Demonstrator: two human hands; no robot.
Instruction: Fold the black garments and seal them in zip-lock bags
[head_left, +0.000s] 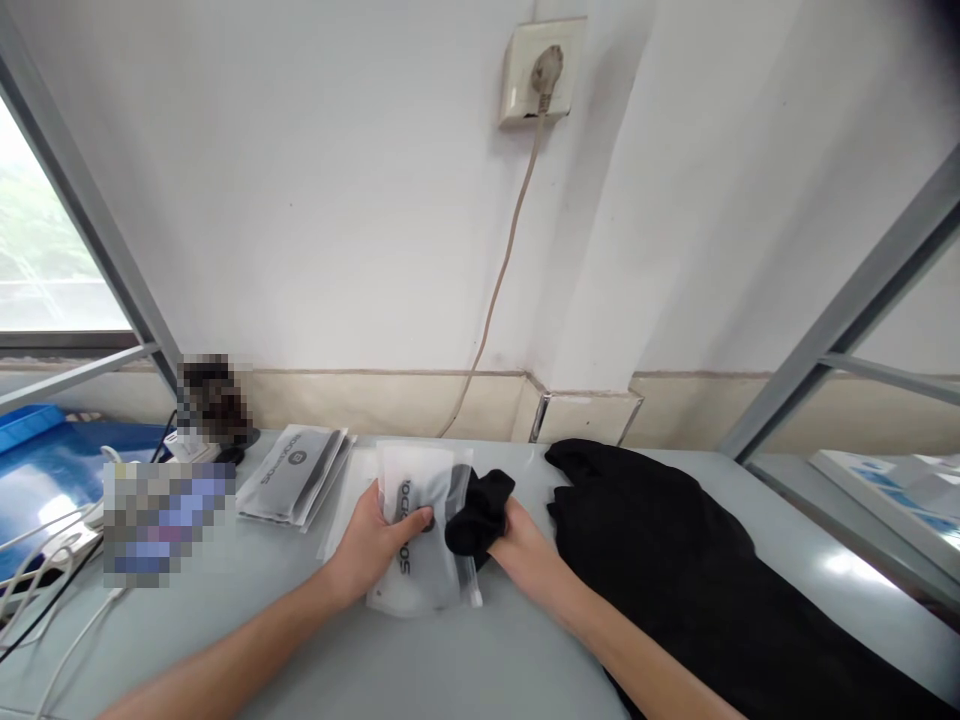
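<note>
At the near desk (450,670) edge, both forearms come in from the bottom, bare, angled toward the centre. Desk top is pale grey, smooth.

Mid desk: left hand (373,545) is closed on a frosted plastic pouch (420,575), thumb pressed on top over the printed lettering, fingers tucked under and out of sight. Pouch lies flat on the desk, long side running away from the person. Right hand (525,545) is wrapped round a black sock bundle (480,512), grip closed, most fingers hidden behind the fabric. Sock sits at the pouch's right edge, touching it and partly over it; can't tell if any of it is inside.

Right of the hands: a big black fabric pile (675,560) spread over the desk, just beside the right wrist, running from the back edge to the frame bottom.

Left, a bit further back: a stack of filled pouches (294,472), same print, fanned slightly, well apart from the left hand. Further left: white cables (45,580) and a blue tray (45,470) at the edge. Two blurred-out patches there, contents unreadable.

Back: beige skirting along the desk, white wall above. A wall socket (541,72) up high w/ a plug in it, beige cord (499,280) dropping down behind the desk. Grey metal struts (847,310) slant on the right, another on the left by a window (37,250).
</note>
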